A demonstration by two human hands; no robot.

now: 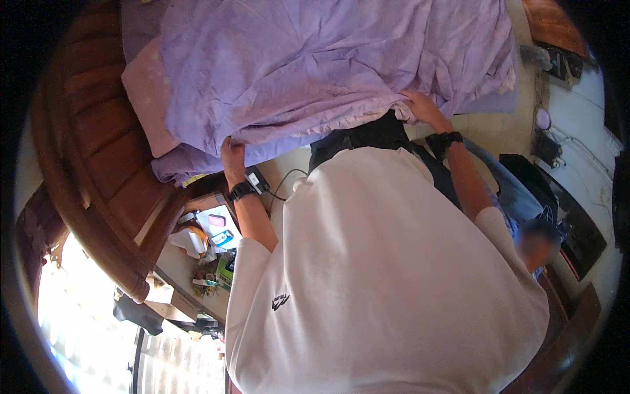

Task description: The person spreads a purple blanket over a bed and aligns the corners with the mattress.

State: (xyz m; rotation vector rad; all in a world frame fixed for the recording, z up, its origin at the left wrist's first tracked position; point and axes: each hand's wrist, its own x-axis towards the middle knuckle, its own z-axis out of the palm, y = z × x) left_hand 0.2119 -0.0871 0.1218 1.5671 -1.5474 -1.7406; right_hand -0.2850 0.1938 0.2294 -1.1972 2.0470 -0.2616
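A wrinkled purple quilt or bed cover [295,59] lies over the bed before me. My left hand [233,156] grips its near edge at the left, the fingertips partly hidden by the cloth. Farther right, my right hand [424,107] pinches the same near edge, where a paler, gathered underside [354,119] shows. Beneath the cover, a purple bed sheet [275,150] hangs along the side of the bed. A pink pillow [150,98] pokes out at the cover's left end.
A dark wooden headboard [108,123] curves along the left. Beside it, a bedside table carries papers [224,224], a pink case [216,220] and bags. A black power adapter [257,180] with a cable sits by my left wrist. Another person [534,246] is at the right.
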